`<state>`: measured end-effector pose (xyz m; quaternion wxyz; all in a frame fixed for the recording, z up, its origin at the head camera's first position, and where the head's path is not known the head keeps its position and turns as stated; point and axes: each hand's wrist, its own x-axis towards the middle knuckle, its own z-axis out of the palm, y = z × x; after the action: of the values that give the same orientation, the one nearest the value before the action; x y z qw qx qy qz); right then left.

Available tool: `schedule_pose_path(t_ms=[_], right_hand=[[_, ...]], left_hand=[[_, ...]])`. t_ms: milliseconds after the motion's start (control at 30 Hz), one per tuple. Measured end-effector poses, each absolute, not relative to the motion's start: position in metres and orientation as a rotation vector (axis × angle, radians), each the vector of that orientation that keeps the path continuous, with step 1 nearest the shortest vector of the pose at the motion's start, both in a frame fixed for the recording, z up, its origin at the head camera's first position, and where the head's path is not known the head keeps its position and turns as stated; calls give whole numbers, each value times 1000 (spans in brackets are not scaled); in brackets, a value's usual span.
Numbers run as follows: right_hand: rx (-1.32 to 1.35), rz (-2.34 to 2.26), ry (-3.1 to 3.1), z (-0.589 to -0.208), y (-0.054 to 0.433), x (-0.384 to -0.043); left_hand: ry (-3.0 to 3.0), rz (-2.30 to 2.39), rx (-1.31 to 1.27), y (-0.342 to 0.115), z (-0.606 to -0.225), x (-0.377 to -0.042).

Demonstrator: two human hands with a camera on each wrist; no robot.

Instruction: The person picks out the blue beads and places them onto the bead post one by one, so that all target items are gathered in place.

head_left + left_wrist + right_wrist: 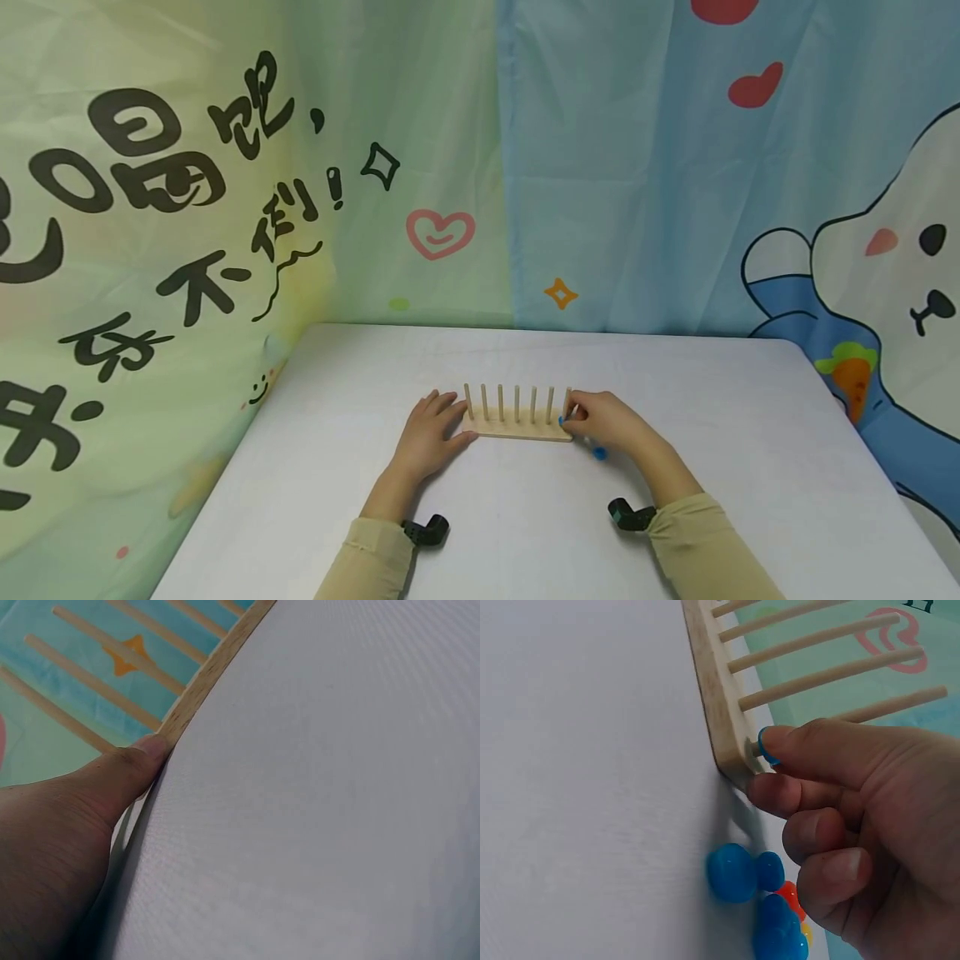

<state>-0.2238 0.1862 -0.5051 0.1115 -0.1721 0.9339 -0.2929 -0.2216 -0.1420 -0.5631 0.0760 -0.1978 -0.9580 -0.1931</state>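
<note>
A wooden peg board (517, 427) with several upright pegs stands on the white table. My left hand (429, 437) holds its left end, the thumb (142, 757) against the front corner and the fingers at the end and behind. At the other end, my right hand (607, 421) pinches a small blue bead (766, 747) between thumb and forefinger. This bead sits low on the rightmost peg (892, 705), close to the base. The remaining fingers of the right hand are curled in beside the board.
Loose beads lie on the table by the right hand: a large blue bead (732, 873), a smaller blue bead (770, 871), a red bead (791, 901), a yellow bead (806, 934) and further blue ones. Printed cloth (420, 167) hangs behind the white table (517, 525).
</note>
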Motion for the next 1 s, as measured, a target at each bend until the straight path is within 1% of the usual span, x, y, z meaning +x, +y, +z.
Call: schedule_pose_path(t_ms=[200,400,667,1000], right_hand=[[-481,-834,2746,-508,184,-223],[-416,-866,2753,-503,192,-218],[-396,-876,2830,-497,215,-196],[-355,-903,2754,-508,232,-171]], left_hand=[[-2867,-589,-594,-141,-561,-221],[-2871,-596,-595,-140,-560,-221],[-2865,-582,-602,-142,-560,-222],[-2878,-594,-594,-142,-561,-220]])
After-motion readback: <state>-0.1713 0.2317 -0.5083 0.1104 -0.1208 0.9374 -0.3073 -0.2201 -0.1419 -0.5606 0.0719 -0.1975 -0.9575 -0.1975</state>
